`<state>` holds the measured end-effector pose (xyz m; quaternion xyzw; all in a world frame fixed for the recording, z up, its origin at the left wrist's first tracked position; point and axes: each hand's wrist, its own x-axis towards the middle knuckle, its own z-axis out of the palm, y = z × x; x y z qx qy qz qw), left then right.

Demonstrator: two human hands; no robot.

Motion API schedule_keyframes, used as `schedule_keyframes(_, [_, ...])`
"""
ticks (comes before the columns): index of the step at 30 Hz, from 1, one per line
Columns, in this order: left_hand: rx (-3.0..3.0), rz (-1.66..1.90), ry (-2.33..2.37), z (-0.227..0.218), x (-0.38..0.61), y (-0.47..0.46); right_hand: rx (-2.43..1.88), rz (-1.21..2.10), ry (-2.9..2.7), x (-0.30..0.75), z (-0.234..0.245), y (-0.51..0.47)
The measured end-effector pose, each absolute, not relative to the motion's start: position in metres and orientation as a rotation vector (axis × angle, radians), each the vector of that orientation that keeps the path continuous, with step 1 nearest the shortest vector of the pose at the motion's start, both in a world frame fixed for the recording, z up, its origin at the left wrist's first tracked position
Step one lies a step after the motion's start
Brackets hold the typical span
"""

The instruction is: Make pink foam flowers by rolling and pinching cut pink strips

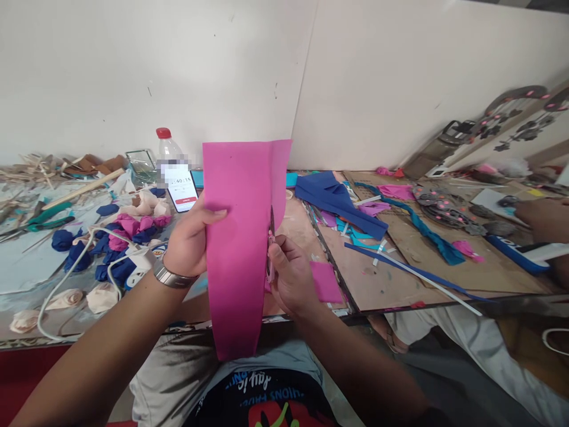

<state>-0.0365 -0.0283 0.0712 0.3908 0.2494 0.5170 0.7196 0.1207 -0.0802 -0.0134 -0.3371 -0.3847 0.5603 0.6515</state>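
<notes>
My left hand (190, 240) pinches the left edge of a tall pink foam sheet (237, 249), holding it upright in front of me, thumb on its front face. A metal watch sits on that wrist. My right hand (291, 276) is closed on a pair of scissors (271, 246), whose blades sit in a cut running up the sheet's right part. A narrow pink strip (280, 178) stands right of the cut. A small pink offcut (326, 282) lies just beside my right hand.
Pink, blue and cream fabric roses (128, 228), a phone (182, 190), a bottle (166, 145), a white cable (66, 279) and green pliers (48, 216) crowd the left. Blue foam pieces (338, 198) and strips lie on cardboard (444, 267) at right. Another person's hand (544, 216) is at far right.
</notes>
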Motion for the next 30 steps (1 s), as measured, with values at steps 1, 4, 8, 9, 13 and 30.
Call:
schedule_keyframes(1, [0.918,1.213,0.554,0.072,-0.034,-0.029,-0.766,1.275,-0.869,0.121,-0.015,-0.08])
schedule_keyframes(4, [1.114,1.404,0.575,0.076,-0.029,-0.032,-0.774,1.28,-0.869,0.12,-0.018,-0.08])
schedule_keyframes(8, [1.244,1.501,0.644,0.079,-0.032,-0.033,-0.777,1.283,-0.858,0.117,-0.019,-0.082])
schedule_keyframes(9, [1.256,1.508,0.671,0.079,-0.034,-0.032,-0.776,1.291,-0.846,0.116,-0.019,-0.082])
schedule_keyframes(13, [1.297,1.413,0.779,0.078,-0.04,-0.029,-0.788,1.302,-0.806,0.114,-0.019,-0.084])
schedule_keyframes(30, [1.356,1.452,0.784,0.079,-0.041,-0.028,-0.78,1.39,-0.832,0.114,-0.041,-0.099])
